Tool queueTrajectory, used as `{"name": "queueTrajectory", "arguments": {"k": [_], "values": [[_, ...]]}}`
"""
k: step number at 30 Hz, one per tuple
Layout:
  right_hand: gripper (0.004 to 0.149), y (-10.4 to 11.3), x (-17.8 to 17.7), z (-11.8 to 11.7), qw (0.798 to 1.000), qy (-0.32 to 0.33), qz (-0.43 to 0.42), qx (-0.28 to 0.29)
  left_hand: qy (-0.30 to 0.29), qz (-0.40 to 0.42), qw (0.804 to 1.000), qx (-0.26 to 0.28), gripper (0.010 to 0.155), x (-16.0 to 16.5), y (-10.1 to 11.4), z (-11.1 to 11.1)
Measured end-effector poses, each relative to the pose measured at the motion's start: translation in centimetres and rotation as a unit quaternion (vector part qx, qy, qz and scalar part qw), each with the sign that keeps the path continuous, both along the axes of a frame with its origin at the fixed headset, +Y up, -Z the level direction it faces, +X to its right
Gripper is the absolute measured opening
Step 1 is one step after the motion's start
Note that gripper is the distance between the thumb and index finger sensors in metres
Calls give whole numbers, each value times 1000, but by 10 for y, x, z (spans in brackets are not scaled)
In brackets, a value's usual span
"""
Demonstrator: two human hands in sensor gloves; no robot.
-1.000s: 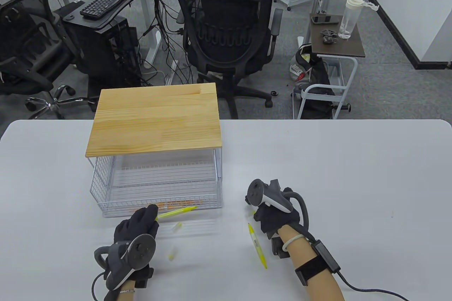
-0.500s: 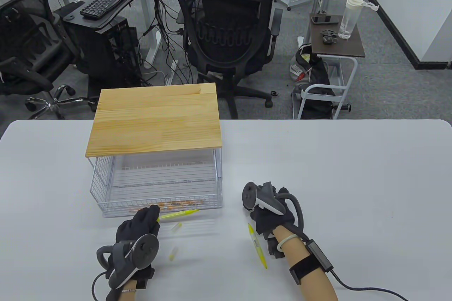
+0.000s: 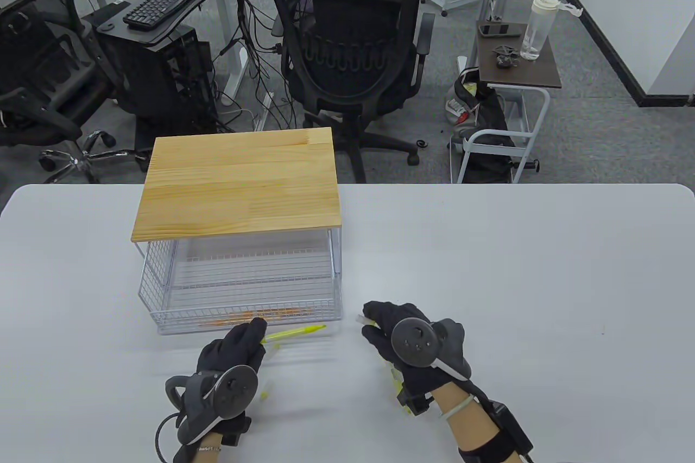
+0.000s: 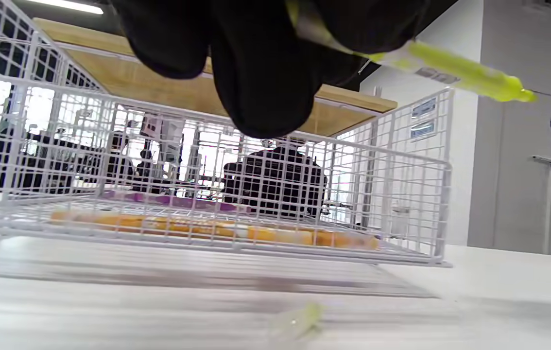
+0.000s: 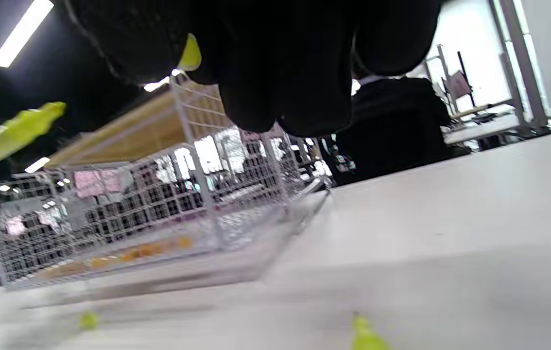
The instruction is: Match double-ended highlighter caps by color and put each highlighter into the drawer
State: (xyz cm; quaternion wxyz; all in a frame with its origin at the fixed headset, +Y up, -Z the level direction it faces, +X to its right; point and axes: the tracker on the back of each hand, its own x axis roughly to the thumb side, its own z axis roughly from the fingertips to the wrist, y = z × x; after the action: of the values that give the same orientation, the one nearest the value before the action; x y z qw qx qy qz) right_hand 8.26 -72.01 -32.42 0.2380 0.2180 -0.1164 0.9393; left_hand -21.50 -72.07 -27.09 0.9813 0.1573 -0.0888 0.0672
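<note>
My left hand (image 3: 252, 335) grips a yellow highlighter (image 3: 296, 331) by one end. Its bare tip points right, just in front of the wire drawer (image 3: 239, 316). In the left wrist view the pen (image 4: 450, 73) sticks out to the right from under my fingers. My right hand (image 3: 374, 322) pinches a small yellow cap (image 3: 362, 318), a short gap from the pen's tip; the cap (image 5: 189, 53) shows between the fingers. A second yellow highlighter (image 3: 398, 382) lies on the table, mostly under my right hand. A loose cap (image 3: 266, 392) lies beside my left hand.
The open drawer sits under a wooden top (image 3: 239, 186) and holds an orange highlighter (image 4: 207, 228) and a purple one (image 4: 168, 200). Behind the white table (image 3: 543, 267) are office chairs and a small side table with a bottle.
My right hand has turned over and moved left toward the pen's tip, now with a cap in its fingers. My left hand has shifted right with the highlighter.
</note>
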Motion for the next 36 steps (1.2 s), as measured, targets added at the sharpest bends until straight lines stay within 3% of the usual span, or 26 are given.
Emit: {"name": "queueTrajectory", "arguments": {"k": [3,8,12,22,36], "values": [[47,5,-8,12,999,20,18,32,-13,-10,1000,18,49,7,4,4],[47,8,-13,21,996,-9,43,83,-24,-5,999,22,49,11,5,7],[46,9,-13,24,997,6,12,80,-26,-7,999,21,49,12,6,7],[46,10,-22,33,992,8,52,116,-35,-10,999,24,49,18,6,9],[46,2,-21,30,993,2,54,106,-44,-3,999,25,49,19,7,10]]}}
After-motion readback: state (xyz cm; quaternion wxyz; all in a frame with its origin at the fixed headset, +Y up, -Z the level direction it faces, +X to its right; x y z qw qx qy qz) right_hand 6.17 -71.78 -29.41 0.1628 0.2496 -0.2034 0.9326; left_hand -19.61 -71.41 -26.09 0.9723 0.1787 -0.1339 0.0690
